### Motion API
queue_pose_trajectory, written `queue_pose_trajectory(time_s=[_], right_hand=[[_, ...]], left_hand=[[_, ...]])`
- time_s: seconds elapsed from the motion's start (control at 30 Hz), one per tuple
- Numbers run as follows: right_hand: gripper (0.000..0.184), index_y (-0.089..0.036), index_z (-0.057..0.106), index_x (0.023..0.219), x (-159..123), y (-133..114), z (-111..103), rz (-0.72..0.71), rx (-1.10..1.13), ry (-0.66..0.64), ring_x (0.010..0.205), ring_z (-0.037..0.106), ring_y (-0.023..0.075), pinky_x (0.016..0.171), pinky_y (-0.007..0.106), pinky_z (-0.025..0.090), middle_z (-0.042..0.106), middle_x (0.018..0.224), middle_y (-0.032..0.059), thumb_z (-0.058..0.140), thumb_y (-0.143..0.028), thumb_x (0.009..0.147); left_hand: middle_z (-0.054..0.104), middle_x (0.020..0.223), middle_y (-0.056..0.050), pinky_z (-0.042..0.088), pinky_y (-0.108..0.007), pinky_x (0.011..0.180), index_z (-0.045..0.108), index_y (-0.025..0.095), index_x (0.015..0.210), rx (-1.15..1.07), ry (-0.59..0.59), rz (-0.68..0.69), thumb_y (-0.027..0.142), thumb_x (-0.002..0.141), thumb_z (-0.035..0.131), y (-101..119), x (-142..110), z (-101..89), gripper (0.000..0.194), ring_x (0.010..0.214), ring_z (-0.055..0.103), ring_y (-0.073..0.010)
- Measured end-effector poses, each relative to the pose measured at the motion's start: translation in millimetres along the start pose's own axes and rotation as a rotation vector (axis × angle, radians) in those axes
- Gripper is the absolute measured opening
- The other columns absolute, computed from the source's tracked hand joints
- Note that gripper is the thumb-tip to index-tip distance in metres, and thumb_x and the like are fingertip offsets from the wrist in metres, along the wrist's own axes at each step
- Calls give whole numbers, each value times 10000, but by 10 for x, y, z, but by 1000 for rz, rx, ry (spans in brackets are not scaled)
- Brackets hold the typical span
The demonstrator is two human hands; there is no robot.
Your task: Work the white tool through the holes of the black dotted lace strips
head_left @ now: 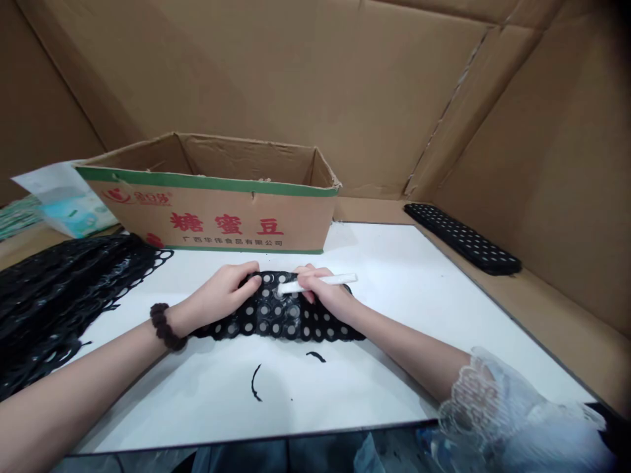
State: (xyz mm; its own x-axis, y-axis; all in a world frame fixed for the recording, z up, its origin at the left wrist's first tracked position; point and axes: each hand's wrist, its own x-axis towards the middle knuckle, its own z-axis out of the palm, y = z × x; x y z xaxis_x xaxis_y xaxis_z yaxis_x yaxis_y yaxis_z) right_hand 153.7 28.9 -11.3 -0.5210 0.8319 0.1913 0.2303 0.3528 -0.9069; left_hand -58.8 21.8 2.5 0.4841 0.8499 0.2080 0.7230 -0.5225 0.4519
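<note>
- Head view, container: one cardboard box point(236, 226), topless, green-edged, red-lettered, stood at the back of the table point(379, 374); its front wall hid the bottom, so contents could not be told.
- Container: one tissue pack point(76, 211), pale blue, a white sheet rising from it, lay left of the box.
- Left hand point(229, 289): thumb and fingers pinched the left part of a perforated black sheet point(273, 315); a dark hair tie point(167, 326) circled the wrist.
- Right hand point(325, 292): fingers closed around a white stick point(340, 279), whose left end met the sheet.
- Perforated black sheet: mid-table, in front of the box, partly covered by both hands.
- Black netting point(64, 289): heaped at left, partly behind the left forearm.
- Stack of dotted black strips point(461, 238): at far right, beside the white surface.
- Two curved black scraps point(255, 383): on the table, nearer the wearer.
- Lace cuff point(473, 387): on the right forearm.
</note>
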Motion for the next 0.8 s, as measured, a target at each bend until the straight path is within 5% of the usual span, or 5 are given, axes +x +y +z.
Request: queue_pose_trajectory(time_s=[0.37,0.67,0.8], right_hand=[[315,-192,388,429,-26,-19,36,-54,-120,-64,827,409,173,813,329,343,477,664,11,404,-84,725],[326,-195,381,532,-25,-7,135,-204,-447,-61,740,357,164,782,348,330,420,635,15,380,-237,855],[330,-191,381,501,-6,-21,112,-88,-352,-22,774,375,164,790,335,329,443,649,14,397,-224,829]], left_hand=[[487,639,39,357,-208,563,487,169,693,-190,-278,1,331,801,430,5,-4,-109,202,597,447,-115],[374,570,54,282,-213,490,397,182,652,-78,-141,-21,272,777,452,127,-49,-27,164,529,353,-99],[393,603,52,294,-215,506,408,182,675,-84,-144,-70,298,796,440,107,-36,-28,171,549,371,-104]])
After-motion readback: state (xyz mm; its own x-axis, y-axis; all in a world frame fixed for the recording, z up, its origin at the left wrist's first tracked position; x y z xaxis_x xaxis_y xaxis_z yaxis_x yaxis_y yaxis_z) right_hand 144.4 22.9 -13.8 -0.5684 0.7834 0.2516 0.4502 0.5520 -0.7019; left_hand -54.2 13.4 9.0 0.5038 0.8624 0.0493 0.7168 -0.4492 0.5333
